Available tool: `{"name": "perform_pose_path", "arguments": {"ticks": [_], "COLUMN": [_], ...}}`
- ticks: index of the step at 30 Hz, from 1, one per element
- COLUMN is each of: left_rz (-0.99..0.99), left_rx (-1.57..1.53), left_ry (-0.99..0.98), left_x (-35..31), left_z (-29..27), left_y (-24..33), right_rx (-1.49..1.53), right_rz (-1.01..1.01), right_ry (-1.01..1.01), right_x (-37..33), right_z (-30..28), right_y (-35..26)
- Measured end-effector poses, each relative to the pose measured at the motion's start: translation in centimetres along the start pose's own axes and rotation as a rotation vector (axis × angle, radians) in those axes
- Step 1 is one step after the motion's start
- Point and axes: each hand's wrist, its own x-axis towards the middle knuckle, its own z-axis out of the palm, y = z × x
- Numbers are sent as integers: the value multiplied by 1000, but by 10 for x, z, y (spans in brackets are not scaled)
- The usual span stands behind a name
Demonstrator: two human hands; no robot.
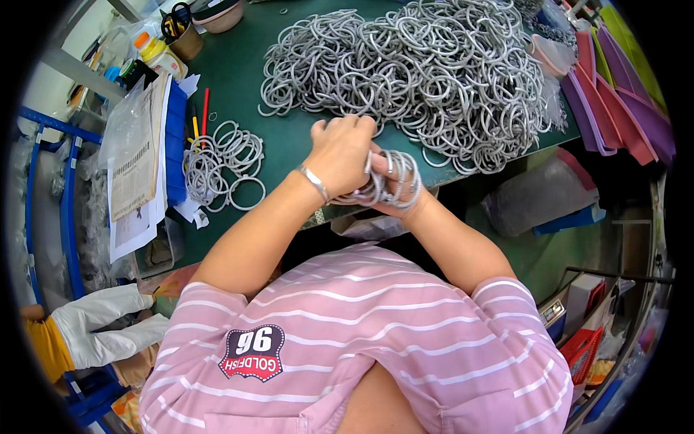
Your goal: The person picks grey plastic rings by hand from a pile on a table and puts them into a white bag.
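In front of my chest, at the near edge of the green table (238,79), my two hands meet. My right hand (407,206) is closed on a bunch of silver-grey rings (396,179) that hang around and over its fingers. Just left of it, my left hand (341,150) is closed, its back turned up and its fingers curled against the bunch; what they pinch is hidden. Beyond both hands lies a big heap of similar rings (405,65). A smaller pile of rings (224,160) lies apart on the left.
Red and yellow pens (205,108) lie by the small pile, beside a blue bin (176,145) with papers. A bottle (160,56) and a scissors cup (185,40) stand far left. Pink and purple trays (614,108) are at right. Another person's white trousers (108,315) show lower left.
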Motion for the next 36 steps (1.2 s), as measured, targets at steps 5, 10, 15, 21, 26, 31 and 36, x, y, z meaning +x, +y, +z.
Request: {"name": "perform_pose_path", "arguments": {"ticks": [5, 10, 15, 21, 26, 31, 36], "left_rz": [135, 170, 24, 185, 160, 171, 500], "left_rx": [-585, -506, -152, -151, -147, -161, -420], "left_ry": [-378, -601, -471, -992, -1049, -979, -179], "left_x": [14, -21, -62, -58, -53, -50, -44], "left_z": [-8, 0, 129, 171, 152, 138, 89], "left_y": [9, 20, 20, 16, 19, 24, 40], "right_rx": [157, 182, 262, 291, 32, -1012, -1991], "right_rz": [-69, -153, -17, 106, 497, 695, 752], "right_ry": [-113, 3, 355, 411, 867, 847, 176], "right_x": [-55, -130, -156, -99, -73, -55, -48], "right_z": [-35, -76, -102, -121, -138, -130, -175], "right_y": [7, 5, 19, 43, 47, 39, 50]}}
